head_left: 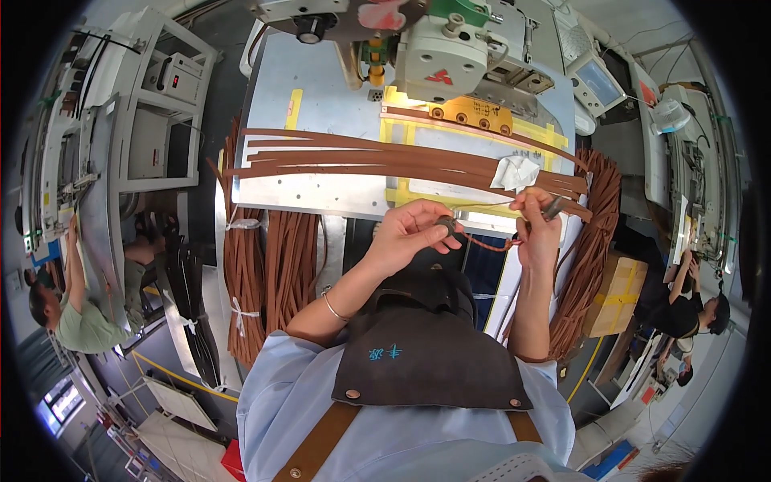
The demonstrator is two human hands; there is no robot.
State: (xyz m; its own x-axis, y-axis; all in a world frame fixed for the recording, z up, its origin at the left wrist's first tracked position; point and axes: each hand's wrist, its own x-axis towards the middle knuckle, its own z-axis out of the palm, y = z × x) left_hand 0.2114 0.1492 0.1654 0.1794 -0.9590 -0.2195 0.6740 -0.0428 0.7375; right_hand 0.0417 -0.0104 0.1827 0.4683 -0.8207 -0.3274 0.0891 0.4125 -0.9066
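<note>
My left hand [414, 237] pinches a small dark round piece [446, 224], perhaps a bobbin, between thumb and fingers. To its right my right hand [536, 229] is closed around a short dark grey cylindrical tool [552, 209] whose kind I cannot make out. A reddish-brown twisted cord [486, 244] hangs between the two hands. Just beyond them, several long brown flat strips [361, 158] lie across the metal machine table [297, 191]. A crumpled white piece [516, 172] rests on the strips above my right hand.
An industrial sewing machine head [442, 60] stands over the far table, behind a yellow block [474, 115]. Bundles of brown strips hang at the left [245, 281] and right [590, 233]. A cardboard box [616, 297] sits lower right. Other people work at the far left [88, 321] and right [683, 305].
</note>
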